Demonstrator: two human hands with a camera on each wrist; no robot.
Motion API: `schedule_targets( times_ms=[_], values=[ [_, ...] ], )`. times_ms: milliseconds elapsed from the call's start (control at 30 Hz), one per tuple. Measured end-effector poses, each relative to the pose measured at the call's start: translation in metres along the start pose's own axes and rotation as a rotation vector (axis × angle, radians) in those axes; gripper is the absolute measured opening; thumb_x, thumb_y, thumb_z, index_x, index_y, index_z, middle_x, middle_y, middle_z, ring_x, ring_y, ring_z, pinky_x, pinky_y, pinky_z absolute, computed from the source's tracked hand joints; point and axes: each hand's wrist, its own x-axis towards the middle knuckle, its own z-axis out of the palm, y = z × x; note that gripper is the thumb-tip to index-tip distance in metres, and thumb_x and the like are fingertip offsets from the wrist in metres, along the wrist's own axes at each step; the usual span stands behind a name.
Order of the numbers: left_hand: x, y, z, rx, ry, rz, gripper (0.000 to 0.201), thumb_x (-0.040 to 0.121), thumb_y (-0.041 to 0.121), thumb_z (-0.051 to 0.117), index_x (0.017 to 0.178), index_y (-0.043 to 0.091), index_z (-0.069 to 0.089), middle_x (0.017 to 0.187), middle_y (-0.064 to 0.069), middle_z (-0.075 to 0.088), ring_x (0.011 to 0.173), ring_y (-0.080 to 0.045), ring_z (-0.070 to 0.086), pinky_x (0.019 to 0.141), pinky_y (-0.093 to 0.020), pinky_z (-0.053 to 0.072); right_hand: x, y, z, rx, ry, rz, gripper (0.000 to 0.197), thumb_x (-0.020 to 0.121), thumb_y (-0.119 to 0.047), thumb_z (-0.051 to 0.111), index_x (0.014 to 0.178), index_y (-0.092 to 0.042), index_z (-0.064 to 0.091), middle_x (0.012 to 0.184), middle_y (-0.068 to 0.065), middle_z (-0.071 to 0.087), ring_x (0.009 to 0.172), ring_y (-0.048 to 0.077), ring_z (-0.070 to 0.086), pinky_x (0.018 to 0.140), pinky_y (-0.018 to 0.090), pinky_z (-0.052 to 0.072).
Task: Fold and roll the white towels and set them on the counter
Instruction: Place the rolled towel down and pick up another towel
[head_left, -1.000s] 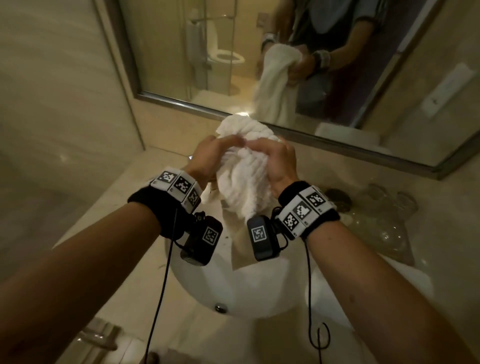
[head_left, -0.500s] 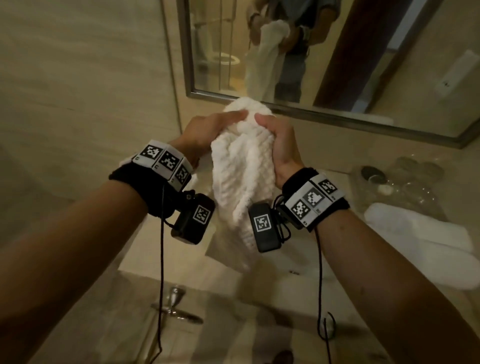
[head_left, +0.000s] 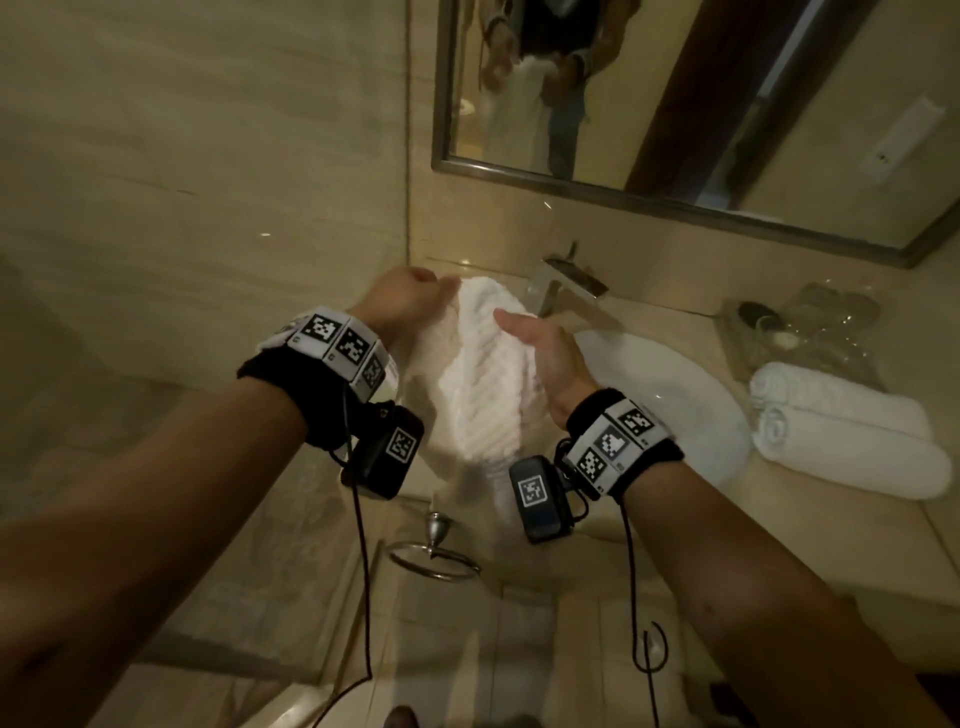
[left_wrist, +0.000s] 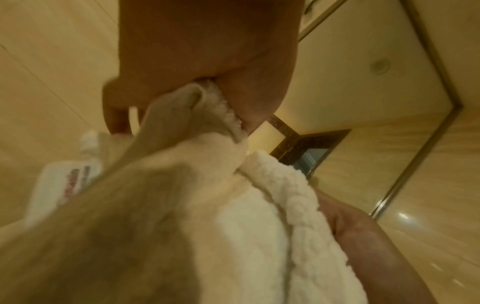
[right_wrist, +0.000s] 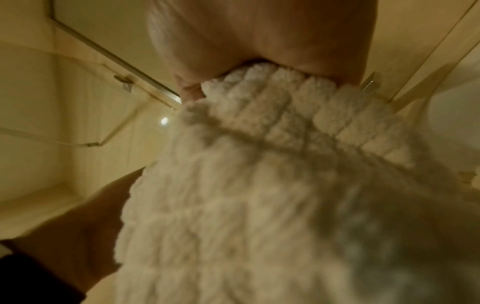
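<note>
A white ribbed towel (head_left: 480, 379) hangs bunched between both hands above the left end of the counter. My left hand (head_left: 402, 301) grips its upper left edge, and the left wrist view shows the towel (left_wrist: 233, 216) pinched inside that fist. My right hand (head_left: 540, 348) holds the right side of the towel (right_wrist: 259, 185) with fingers closed on the top fold. Two rolled white towels (head_left: 841, 431) lie side by side on the counter (head_left: 779, 530) at the right.
A white basin (head_left: 675, 395) is sunk in the counter under a chrome tap (head_left: 563, 280). Clear-wrapped glasses (head_left: 810, 327) stand at the back right. A mirror (head_left: 675, 104) hangs above. A chrome towel ring (head_left: 434, 561) sticks out below the counter front. A white tube (left_wrist: 64, 181) lies beside the left hand.
Both hands with the towel have come down and moved apart a little, letting the towel spread. The view has swung left and down, bringing the tap and the rolled towels into sight.
</note>
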Motion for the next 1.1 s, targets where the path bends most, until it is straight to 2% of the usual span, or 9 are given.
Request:
schedule_targets(
  times_ms=[133,333,467,567,633,733,833,933,1100],
  values=[
    [-0.02,-0.011,-0.016,0.039,0.018,-0.016,0.043,0.096,0.036,0.047,0.1,-0.001,0.069,0.103,-0.017,0.068,0.097,-0.029,0.064,0.086,-0.033,0.049,-0.02,-0.001,0.016,-0.007,-0.055,0.04,0.05,0.07,-0.034,0.076,0.108,-0.002,0.071,0.104,0.016,0.073,0.096,0.032,0.07,0.095,0.048,0.052],
    [-0.057,-0.01,-0.027,-0.176,0.067,-0.045,0.025,0.09,0.026,0.057,0.088,0.003,0.066,0.074,-0.006,0.064,0.058,-0.016,0.059,0.049,-0.019,0.044,-0.061,-0.009,0.029,0.059,-0.262,0.02,0.036,0.087,-0.029,0.059,0.103,0.001,0.07,0.103,0.021,0.07,0.094,0.035,0.067,0.097,0.046,0.047],
    [-0.094,-0.006,-0.02,-0.336,-0.032,-0.058,0.019,0.085,0.021,0.063,0.073,0.006,0.064,0.06,-0.005,0.065,0.051,-0.019,0.061,0.046,-0.017,0.045,-0.093,-0.001,0.033,0.213,-0.372,0.137,0.069,0.096,-0.055,0.035,0.132,0.001,0.053,0.128,0.025,0.058,0.117,0.038,0.058,0.104,0.047,0.042],
    [-0.122,-0.002,-0.01,-0.337,-0.117,-0.057,0.02,0.082,0.022,0.067,0.077,0.003,0.068,0.06,-0.007,0.069,0.05,-0.019,0.065,0.044,-0.018,0.047,-0.119,0.011,0.029,0.208,-0.381,0.16,0.056,0.102,-0.037,0.03,0.087,-0.004,0.073,0.081,0.012,0.073,0.078,0.024,0.07,0.07,0.029,0.056],
    [-0.136,-0.003,-0.006,-0.347,-0.127,-0.077,0.024,0.081,0.026,0.069,0.079,0.002,0.069,0.064,-0.008,0.071,0.054,-0.021,0.068,0.045,-0.019,0.048,-0.133,0.021,0.024,0.118,-0.338,0.119,0.043,0.103,-0.018,0.03,0.076,-0.012,0.063,0.056,-0.006,0.067,0.067,0.017,0.062,0.058,0.025,0.052],
    [-0.159,-0.012,0.005,-0.253,-0.093,-0.067,0.026,0.08,0.033,0.07,0.073,0.008,0.07,0.063,-0.003,0.07,0.055,-0.017,0.067,0.048,-0.017,0.048,-0.153,0.033,0.013,0.028,-0.3,0.006,0.037,0.098,0.001,0.038,0.066,-0.011,0.052,0.046,-0.012,0.057,0.054,0.003,0.055,0.054,0.018,0.046],
    [-0.176,-0.024,0.016,-0.238,-0.034,-0.002,0.022,0.081,0.029,0.069,0.068,0.011,0.068,0.07,-0.003,0.069,0.065,-0.018,0.066,0.059,-0.024,0.05,-0.164,0.043,0.007,0.074,-0.266,0.016,0.012,0.079,-0.004,0.055,0.074,-0.007,0.066,0.066,0.005,0.063,0.064,0.015,0.061,0.062,0.026,0.05],
    [-0.186,-0.032,0.022,-0.128,0.011,-0.052,0.022,0.083,0.037,0.067,0.079,0.016,0.059,0.079,0.003,0.06,0.073,-0.013,0.055,0.055,-0.025,0.038,-0.17,0.059,0.0,0.088,-0.095,0.021,0.047,0.045,0.003,0.052,0.084,-0.019,0.064,0.088,0.014,0.06,0.086,0.031,0.058,0.073,0.039,0.048],
    [-0.202,-0.048,0.044,-0.128,-0.216,-0.332,0.092,0.049,0.077,0.071,0.11,0.009,0.062,0.1,-0.009,0.07,0.084,-0.028,0.069,0.07,-0.035,0.054,-0.191,0.074,-0.008,0.125,-0.107,-0.024,0.048,0.051,0.023,0.04,0.074,-0.017,0.05,0.074,0.011,0.053,0.07,0.027,0.053,0.054,0.028,0.043]
  ],
)
